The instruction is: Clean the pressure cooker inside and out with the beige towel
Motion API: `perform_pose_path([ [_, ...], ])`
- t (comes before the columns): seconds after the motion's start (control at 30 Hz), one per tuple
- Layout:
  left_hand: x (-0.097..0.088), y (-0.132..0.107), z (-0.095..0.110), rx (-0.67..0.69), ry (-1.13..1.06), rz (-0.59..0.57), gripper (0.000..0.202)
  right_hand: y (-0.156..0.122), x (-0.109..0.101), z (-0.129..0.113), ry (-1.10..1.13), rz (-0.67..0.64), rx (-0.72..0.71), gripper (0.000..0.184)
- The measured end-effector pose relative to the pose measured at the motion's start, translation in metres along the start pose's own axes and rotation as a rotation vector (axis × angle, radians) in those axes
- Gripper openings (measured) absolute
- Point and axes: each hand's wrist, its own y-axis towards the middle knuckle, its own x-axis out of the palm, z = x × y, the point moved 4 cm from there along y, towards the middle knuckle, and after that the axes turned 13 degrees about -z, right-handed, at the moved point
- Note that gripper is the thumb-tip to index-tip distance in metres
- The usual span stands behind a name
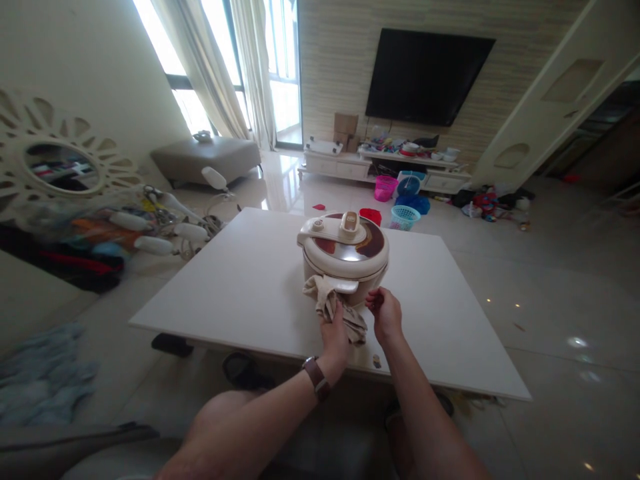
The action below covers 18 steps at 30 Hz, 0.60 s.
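A cream rice cooker (345, 250) with a brown, shiny lid stands on the white table (240, 273). Its lid is down. My left hand (335, 333), with a brown-strapped watch on the wrist, grips a beige-brown cloth (327, 297). The cloth is bunched at the cooker's front, against the left end of its pale front handle (343, 286). Just to the right of that handle, close to the cooker's lower side, is my right hand (386, 312). Its fingers are curled inward; whether anything is in them is hidden. Contact with the cooker cannot be made out.
A small brownish object (377, 361) lies near the table's front edge. Beyond the table are a turquoise basket (405, 215), a pink basket (385, 189) and a low TV cabinet (340, 167). A white lamp with several shades (193, 232) stands at left.
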Motion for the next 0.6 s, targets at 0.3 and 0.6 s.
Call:
perform_pose_path([
  [0.3, 0.0, 0.01, 0.043, -0.07, -0.23, 0.21, 0.016, -0.005, -0.008, -0.011, 0.036, 0.046, 0.003, 0.018],
  [0.6, -0.02, 0.055, 0.101, 0.372, 0.017, 0.118, 0.03, -0.005, -0.004, -0.011, 0.037, 0.031, -0.002, 0.017],
])
